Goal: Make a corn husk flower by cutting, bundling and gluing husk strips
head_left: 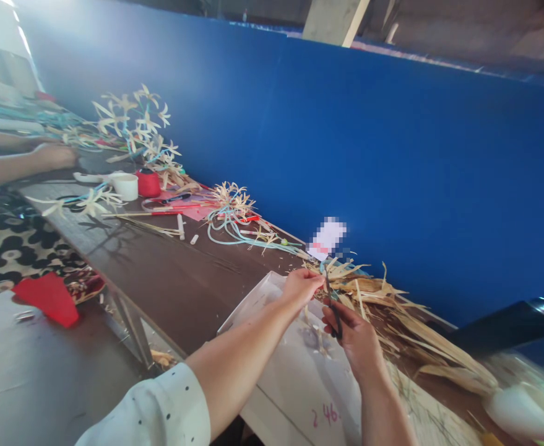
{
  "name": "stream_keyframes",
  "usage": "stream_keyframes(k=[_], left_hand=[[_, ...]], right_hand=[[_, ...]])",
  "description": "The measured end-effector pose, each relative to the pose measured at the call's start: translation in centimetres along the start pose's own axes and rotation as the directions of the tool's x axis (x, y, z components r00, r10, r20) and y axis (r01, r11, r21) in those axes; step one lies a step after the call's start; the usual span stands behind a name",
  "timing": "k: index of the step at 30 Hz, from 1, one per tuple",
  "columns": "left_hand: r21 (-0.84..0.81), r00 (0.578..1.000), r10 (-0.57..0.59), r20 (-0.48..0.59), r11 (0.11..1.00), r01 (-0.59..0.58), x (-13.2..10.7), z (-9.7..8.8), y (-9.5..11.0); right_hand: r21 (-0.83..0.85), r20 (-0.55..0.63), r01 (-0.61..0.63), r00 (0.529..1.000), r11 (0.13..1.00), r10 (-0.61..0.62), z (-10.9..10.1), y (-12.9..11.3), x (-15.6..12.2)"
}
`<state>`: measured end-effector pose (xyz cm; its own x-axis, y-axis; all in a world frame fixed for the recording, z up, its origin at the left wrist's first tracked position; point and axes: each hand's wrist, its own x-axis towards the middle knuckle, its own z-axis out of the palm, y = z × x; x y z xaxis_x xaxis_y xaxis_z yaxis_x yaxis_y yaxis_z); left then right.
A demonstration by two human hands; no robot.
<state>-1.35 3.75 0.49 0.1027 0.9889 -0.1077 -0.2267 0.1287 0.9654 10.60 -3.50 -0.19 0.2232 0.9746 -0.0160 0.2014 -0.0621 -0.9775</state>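
Note:
In the middle of the view, my right hand (358,341) is closed round the dark handles of a pair of scissors (336,325), whose blades point up and away from me. Close beside the blades, the fingertips of my left hand (303,287) are pinched together. Whatever small piece they hold is too small to make out. Both hands are above a white box lid or tray (272,285) with pale scraps in it. Dry corn husks (369,286) lie just beyond and to the right of my hands.
Pale husk flowers (135,124) on blue stems stand at the back left. A red thread spool (148,184), a white roll (125,187) and light-blue cords (225,232) lie along the brown table (174,272). Another person's hands (53,156) are at far left. A blue partition (346,142) runs behind.

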Motion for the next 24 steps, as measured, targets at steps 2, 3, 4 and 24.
stream_keyframes(k=[2,3,4,24], left_hand=[[0.000,1.000,0.002,0.002,1.000,-0.002,0.03,0.00,-0.02],[0.001,1.000,0.001,0.002,1.000,-0.001,0.03,-0.01,-0.01],[0.001,1.000,0.000,0.004,1.000,0.000,0.02,-0.02,0.01],[-0.138,0.997,-0.032,0.072,0.990,0.042,-0.07,-0.05,0.25]], right_hand=[[-0.007,-0.008,-0.008,1.000,1.000,0.008,0.08,-0.12,-0.06],[-0.015,-0.012,-0.014,1.000,1.000,0.014,0.09,-0.16,-0.08],[-0.022,-0.015,-0.018,1.000,1.000,0.018,0.08,-0.18,-0.08],[-0.034,-0.108,0.002,0.994,0.999,-0.006,-0.59,0.56,0.40]])
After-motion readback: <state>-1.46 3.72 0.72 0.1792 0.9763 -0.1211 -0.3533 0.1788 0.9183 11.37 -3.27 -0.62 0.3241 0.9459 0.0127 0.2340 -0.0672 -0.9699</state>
